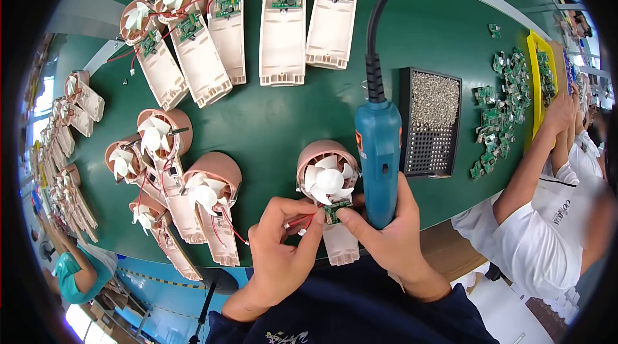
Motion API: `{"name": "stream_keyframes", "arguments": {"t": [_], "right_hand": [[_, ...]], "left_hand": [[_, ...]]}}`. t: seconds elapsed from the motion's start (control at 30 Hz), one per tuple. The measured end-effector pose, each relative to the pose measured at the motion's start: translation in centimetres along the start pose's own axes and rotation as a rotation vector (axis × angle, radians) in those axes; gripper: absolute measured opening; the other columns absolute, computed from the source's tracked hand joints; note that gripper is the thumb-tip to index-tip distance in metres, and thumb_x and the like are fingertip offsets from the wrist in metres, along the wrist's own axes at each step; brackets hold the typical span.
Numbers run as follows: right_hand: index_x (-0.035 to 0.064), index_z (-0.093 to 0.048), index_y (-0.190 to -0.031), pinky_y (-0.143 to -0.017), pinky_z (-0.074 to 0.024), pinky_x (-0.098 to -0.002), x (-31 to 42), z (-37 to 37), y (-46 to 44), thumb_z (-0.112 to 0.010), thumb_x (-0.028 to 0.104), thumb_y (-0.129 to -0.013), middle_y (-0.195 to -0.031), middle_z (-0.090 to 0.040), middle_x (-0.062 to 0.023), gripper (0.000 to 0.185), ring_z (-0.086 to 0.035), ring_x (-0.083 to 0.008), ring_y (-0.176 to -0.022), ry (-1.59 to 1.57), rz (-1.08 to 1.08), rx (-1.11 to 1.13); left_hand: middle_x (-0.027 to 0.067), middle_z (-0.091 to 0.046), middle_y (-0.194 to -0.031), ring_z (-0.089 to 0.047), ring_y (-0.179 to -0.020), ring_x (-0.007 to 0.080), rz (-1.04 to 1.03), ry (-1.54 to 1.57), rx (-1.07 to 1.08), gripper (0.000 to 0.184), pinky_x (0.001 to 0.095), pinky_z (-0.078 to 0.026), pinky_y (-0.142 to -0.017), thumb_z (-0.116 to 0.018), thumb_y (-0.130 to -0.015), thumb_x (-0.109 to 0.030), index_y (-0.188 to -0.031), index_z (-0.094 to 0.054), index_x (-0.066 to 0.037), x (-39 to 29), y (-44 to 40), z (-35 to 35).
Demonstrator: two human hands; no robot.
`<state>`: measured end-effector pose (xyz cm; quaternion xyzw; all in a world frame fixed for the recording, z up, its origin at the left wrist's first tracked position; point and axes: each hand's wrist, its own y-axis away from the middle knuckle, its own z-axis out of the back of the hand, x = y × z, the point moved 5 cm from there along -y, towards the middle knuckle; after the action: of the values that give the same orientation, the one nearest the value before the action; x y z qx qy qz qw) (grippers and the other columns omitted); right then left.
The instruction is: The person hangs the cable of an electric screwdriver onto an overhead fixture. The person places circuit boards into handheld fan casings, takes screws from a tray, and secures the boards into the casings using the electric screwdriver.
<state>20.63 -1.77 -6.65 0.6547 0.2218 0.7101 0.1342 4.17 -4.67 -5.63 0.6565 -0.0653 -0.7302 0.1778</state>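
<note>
Right in front of me lies a small handheld fan housing with a pink round head [322, 147], white blades [327, 178] and a pale handle shell [340, 245]. A green circuit board [333, 211] is at the top of the handle. My left hand [283, 247] pinches the board's left edge, with red wires [300, 220] and a white connector by its fingers. My right hand [394, 234] is wrapped round a blue electric screwdriver [378, 157], which points away from me. Its thumb presses the board's right side. The fingertips partly hide the board.
Several fan housings with boards [282, 35] line the far side; more fan housings [212, 183] lie left. A black tray of screws [432, 122] stands right of the screwdriver. Beyond are loose circuit boards [499, 119] and a yellow bin [534, 80]. A co-worker's arm [534, 151] reaches in there.
</note>
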Motion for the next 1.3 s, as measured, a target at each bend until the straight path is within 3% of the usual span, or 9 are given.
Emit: {"name": "stream_keyframes", "arguments": {"t": [0.67, 0.77, 0.83, 0.93, 1.07, 1.13, 1.2, 1.27, 1.3], "right_hand": [[0.0001, -0.049, -0.122, -0.066, -0.0513, -0.0236, 0.2, -0.3, -0.3, -0.080, 0.011, -0.079, -0.088, -0.068, -0.0044, 0.054, -0.062, -0.0066, -0.073, 0.053, -0.026, -0.042], [0.0004, -0.049, -0.122, -0.066, -0.0516, -0.0237, 0.4, -0.5, -0.2, -0.080, 0.010, -0.079, -0.086, -0.068, -0.0041, 0.054, -0.062, -0.0065, -0.072, 0.091, 0.008, -0.081], [0.0007, -0.049, -0.122, -0.065, -0.0519, -0.0244, 0.3, -0.6, 0.0, -0.079, 0.010, -0.079, -0.084, -0.068, -0.0042, 0.053, -0.062, -0.0067, -0.072, 0.074, 0.018, -0.097], [0.0006, -0.049, -0.122, -0.065, -0.0522, -0.0249, 0.6, -0.6, -0.1, -0.079, 0.010, -0.080, -0.085, -0.068, -0.0048, 0.052, -0.063, -0.0070, -0.073, 0.123, 0.050, -0.083], [0.0005, -0.049, -0.122, -0.065, -0.0522, -0.0249, 0.5, -0.6, -0.2, -0.078, 0.010, -0.081, -0.085, -0.069, -0.0046, 0.052, -0.063, -0.0070, -0.073, 0.132, 0.053, -0.089], [-0.0001, -0.048, -0.123, -0.067, -0.0524, -0.0246, 0.4, -0.6, -0.2, -0.078, 0.009, -0.081, -0.091, -0.069, -0.0075, 0.052, -0.064, -0.0084, -0.074, 0.142, 0.090, -0.107], [-0.0006, -0.047, -0.124, -0.064, -0.0515, -0.0238, 0.1, 0.2, 0.5, -0.075, 0.008, -0.083, -0.095, -0.069, -0.0101, 0.051, -0.063, -0.0084, -0.072, 0.018, 0.119, -0.136], [-0.0018, -0.043, -0.129, -0.049, -0.0457, -0.0225, 1.2, 1.7, 1.7, -0.065, 0.022, -0.094, -0.104, -0.067, -0.0182, 0.048, -0.058, -0.0098, -0.059, -0.337, 0.161, -0.113], [-0.0024, -0.037, -0.133, -0.039, -0.0386, -0.0237, 2.3, 3.1, 1.6, -0.047, 0.051, -0.099, -0.101, -0.067, -0.0202, 0.064, -0.052, -0.0118, -0.049, -0.396, 0.255, -0.074]], "left_hand": [[0.0142, -0.070, -0.089, -0.070, -0.079, 0.0142, -0.044, -0.003, -0.075, 0.016, 0.0251, -0.056, -0.072, -0.069, -0.084, 0.004, -0.092, -0.055, 0.003, 0.2, 0.1, -0.3], [0.0147, -0.070, -0.089, -0.070, -0.077, 0.0150, -0.089, -0.002, -0.073, 0.017, 0.0261, -0.056, -0.069, -0.069, -0.084, 0.004, -0.096, -0.057, 0.003, 0.4, 0.1, -0.1], [0.0155, -0.068, -0.093, -0.068, -0.074, 0.0182, -0.249, -0.183, -0.009, 0.025, 0.0278, -0.055, -0.066, -0.070, -0.082, 0.005, -0.105, -0.061, 0.003, -0.5, 0.2, -0.3], [0.0159, -0.066, -0.097, -0.066, -0.073, 0.0216, -0.272, -0.197, 0.062, 0.034, 0.0297, -0.054, -0.065, -0.073, -0.078, 0.005, -0.111, -0.065, 0.000, -1.4, 0.0, -0.4], [0.0149, -0.065, -0.099, -0.066, -0.072, 0.0221, -0.294, -0.287, 0.085, 0.035, 0.0302, -0.054, -0.064, -0.076, -0.075, 0.004, -0.108, -0.068, -0.001, -0.8, -0.3, -0.4], [0.0108, -0.065, -0.100, -0.064, -0.080, 0.0129, -0.213, -0.230, 0.071, 0.036, 0.0227, -0.054, -0.066, -0.078, -0.073, 0.006, -0.108, -0.071, -0.001, -0.3, -0.5, -0.4], [0.0104, -0.065, -0.100, -0.064, -0.079, 0.0122, -0.217, -0.199, 0.070, 0.036, 0.0223, -0.054, -0.066, -0.078, -0.073, 0.007, -0.108, -0.071, -0.001, -0.6, -0.7, -0.6], [0.0103, -0.064, -0.100, -0.064, -0.077, 0.0110, -0.211, -0.199, 0.056, 0.037, 0.0217, -0.055, -0.067, -0.078, -0.072, 0.008, -0.107, -0.071, 0.000, -1.0, -1.5, -0.9], [0.0127, -0.065, -0.097, -0.067, -0.076, 0.0181, -0.211, -0.179, 0.050, 0.034, 0.0279, -0.059, -0.066, -0.078, -0.073, 0.007, -0.105, -0.072, 0.000, -1.2, -1.9, -1.1]]}}
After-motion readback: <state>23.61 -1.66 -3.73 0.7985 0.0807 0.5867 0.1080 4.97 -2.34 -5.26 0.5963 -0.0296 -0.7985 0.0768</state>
